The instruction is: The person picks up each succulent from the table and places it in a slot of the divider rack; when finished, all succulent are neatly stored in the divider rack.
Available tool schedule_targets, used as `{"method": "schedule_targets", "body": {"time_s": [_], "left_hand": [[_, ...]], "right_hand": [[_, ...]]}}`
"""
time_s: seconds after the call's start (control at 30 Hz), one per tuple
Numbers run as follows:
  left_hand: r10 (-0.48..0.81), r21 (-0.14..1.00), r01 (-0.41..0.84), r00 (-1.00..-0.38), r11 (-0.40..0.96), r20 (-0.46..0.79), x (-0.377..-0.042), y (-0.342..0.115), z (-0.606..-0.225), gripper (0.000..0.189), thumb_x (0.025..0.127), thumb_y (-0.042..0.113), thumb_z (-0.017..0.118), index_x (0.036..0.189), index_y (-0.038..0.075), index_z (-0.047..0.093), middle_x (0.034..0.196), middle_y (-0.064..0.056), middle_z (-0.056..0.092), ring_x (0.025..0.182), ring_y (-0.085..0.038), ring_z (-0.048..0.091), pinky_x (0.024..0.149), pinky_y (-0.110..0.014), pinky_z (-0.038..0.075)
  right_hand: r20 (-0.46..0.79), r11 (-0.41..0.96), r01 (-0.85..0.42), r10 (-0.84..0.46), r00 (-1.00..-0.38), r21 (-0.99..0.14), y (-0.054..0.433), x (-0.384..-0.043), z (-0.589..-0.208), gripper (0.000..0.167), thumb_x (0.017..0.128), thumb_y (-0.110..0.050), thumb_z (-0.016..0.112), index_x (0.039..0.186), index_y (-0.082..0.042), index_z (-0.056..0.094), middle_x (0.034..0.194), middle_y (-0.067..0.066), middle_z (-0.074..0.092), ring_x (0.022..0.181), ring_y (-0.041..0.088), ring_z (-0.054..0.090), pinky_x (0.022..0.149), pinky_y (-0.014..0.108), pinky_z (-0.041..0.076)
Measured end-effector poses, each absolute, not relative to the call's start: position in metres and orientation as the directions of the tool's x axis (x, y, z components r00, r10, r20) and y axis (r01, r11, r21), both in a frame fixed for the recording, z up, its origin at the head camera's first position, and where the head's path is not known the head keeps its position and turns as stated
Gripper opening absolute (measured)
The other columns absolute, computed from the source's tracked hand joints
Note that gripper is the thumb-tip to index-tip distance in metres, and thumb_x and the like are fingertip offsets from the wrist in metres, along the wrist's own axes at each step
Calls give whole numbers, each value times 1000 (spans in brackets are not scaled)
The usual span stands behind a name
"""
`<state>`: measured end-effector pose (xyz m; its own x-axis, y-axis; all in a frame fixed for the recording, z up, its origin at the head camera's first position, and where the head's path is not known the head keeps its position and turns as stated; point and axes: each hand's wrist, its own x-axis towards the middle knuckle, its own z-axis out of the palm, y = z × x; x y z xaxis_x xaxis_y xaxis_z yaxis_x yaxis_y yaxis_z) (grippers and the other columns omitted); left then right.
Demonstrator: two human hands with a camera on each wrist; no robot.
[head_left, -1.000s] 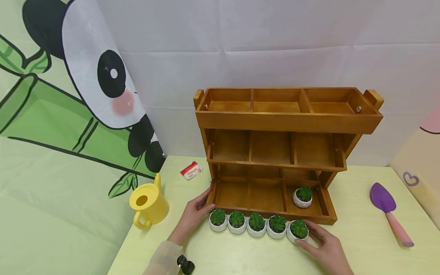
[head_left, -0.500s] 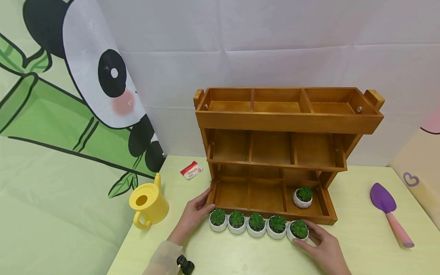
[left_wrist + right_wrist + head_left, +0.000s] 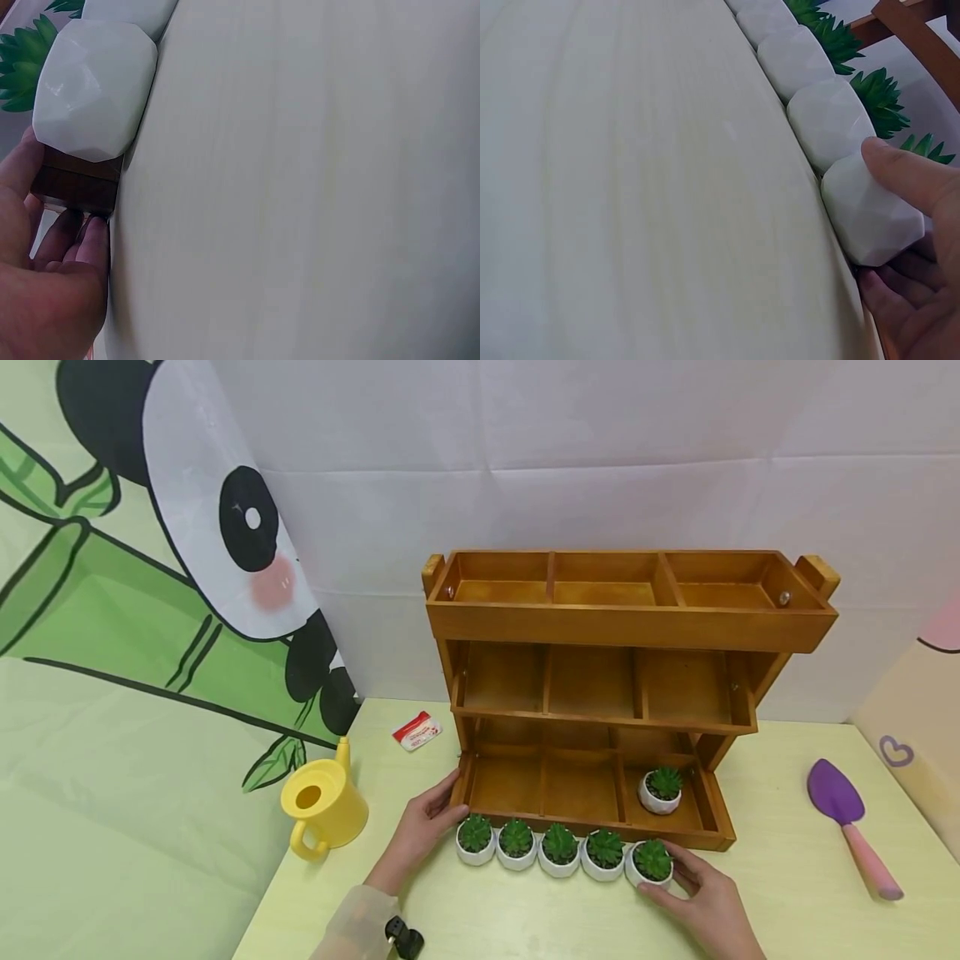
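Several white faceted pots with green succulents stand in a row along the front of a brown wooden shelf (image 3: 630,628). My right hand (image 3: 705,897) holds the rightmost potted succulent (image 3: 651,862), thumb on its near side and fingers round its right. In the right wrist view, the thumb lies on that white pot (image 3: 870,214), which sits against its neighbour (image 3: 829,120). My left hand (image 3: 422,827) grips the front left corner of the shelf's bottom tray (image 3: 79,180), beside the leftmost pot (image 3: 97,90). Another potted succulent (image 3: 660,791) sits in the bottom tray's right compartment.
A yellow watering can (image 3: 326,806) stands on the left of the pale table (image 3: 525,918), with a small red-and-white packet (image 3: 417,732) behind it. On the right lies a purple trowel (image 3: 836,792) with a pink handle. Cloth with a panda print (image 3: 202,527) hangs at the left.
My right hand and its thumb have shifted very slightly left on the pot. The panda cloth has moved a little to the right. The pots and my left hand stay in place.
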<state>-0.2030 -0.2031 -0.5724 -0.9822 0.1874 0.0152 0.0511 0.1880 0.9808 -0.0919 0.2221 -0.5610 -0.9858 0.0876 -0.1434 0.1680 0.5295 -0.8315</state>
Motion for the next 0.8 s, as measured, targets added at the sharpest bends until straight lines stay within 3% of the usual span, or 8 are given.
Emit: {"method": "schedule_targets", "body": {"time_s": [0.8], "left_hand": [[180, 982, 29, -984, 186, -5, -202, -203, -572, 66, 98, 12, 75, 157, 27, 50, 160, -1, 45, 143, -27, 48, 110, -31, 46]], "right_hand": [[-190, 505, 229, 128, -973, -832, 223, -91, -555, 97, 73, -48, 95, 144, 8, 57, 144, 32, 55, 125, 42, 62, 92, 34, 60]]}}
